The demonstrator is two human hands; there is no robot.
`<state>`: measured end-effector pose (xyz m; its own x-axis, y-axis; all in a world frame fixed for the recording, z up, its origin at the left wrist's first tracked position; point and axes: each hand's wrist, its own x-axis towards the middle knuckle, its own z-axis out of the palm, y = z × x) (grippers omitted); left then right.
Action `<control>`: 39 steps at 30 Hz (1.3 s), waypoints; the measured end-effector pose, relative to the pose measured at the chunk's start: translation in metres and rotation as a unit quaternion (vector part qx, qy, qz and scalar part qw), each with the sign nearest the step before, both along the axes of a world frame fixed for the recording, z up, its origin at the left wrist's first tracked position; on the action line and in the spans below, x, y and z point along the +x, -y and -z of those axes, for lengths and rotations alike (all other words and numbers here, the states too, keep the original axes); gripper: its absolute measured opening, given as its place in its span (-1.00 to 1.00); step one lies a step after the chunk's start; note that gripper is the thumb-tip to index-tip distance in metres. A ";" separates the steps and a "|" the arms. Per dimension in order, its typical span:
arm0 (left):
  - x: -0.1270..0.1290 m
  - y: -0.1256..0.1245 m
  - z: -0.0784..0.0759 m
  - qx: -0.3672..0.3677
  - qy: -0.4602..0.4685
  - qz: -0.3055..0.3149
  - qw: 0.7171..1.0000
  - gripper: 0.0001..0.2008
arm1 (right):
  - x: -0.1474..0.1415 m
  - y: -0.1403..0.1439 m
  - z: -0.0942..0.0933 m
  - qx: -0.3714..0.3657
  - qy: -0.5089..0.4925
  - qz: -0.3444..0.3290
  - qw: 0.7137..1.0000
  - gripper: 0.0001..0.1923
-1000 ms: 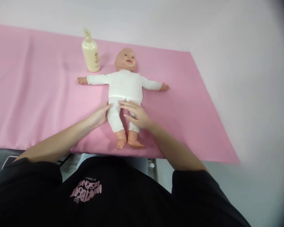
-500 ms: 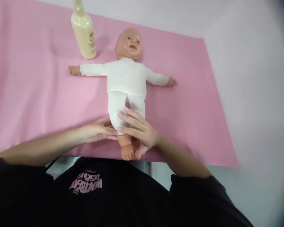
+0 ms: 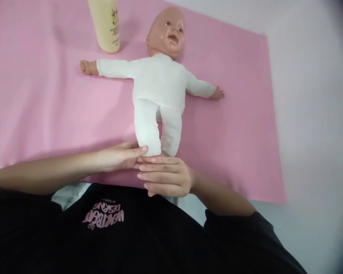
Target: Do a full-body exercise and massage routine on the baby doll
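A baby doll (image 3: 160, 83) in white cloth lies on its back with arms spread and its feet toward me. My left hand (image 3: 122, 156) holds the doll's lower leg on the left side, thumb on the white cloth cuff and the other fingers partly hidden underneath. Across the foot of that same leg, my right hand (image 3: 167, 177) is wrapped with fingers together, covering the foot. Its thumb is out of sight. The doll's other leg (image 3: 171, 131) lies alongside, its lower end hidden behind my right hand.
A pale yellow bottle (image 3: 106, 26) with a printed label stands beside the doll's head at the upper left, its top cut off by the frame. The doll and bottle rest on a pink mat (image 3: 231, 144). White surface (image 3: 311, 114) shows beyond the mat's right edge.
My right hand has slid from the doll's thigh and knee down over its foot. My left hand stays at the lower leg. Doll and bottle appear higher and larger in view.
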<state>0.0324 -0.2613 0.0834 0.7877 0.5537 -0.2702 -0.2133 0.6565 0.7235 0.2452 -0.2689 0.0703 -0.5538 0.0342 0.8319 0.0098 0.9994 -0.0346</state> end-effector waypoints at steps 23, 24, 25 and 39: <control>-0.003 -0.005 -0.002 0.110 -0.084 -0.046 0.989 -0.41 | 0.013 -0.011 -0.001 -0.022 0.014 0.020 0.999 -0.71; -0.003 -0.005 -0.002 0.119 -0.084 -0.054 0.988 -0.43 | 0.015 -0.010 -0.002 -0.025 0.022 0.026 0.999 -0.72; -0.003 -0.006 -0.001 0.125 -0.082 -0.059 0.987 -0.45 | 0.016 -0.009 -0.003 -0.033 0.029 0.033 0.998 -0.75; -0.003 -0.010 0.004 0.150 -0.078 -0.062 0.984 -0.51 | 0.019 -0.016 0.004 -0.066 0.050 0.068 0.994 -0.53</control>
<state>0.0296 -0.2516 0.0798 0.6716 0.7157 -0.1915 -0.1495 0.3841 0.9111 0.2640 -0.2527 0.0668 -0.6156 0.2200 0.7568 0.1545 0.9753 -0.1578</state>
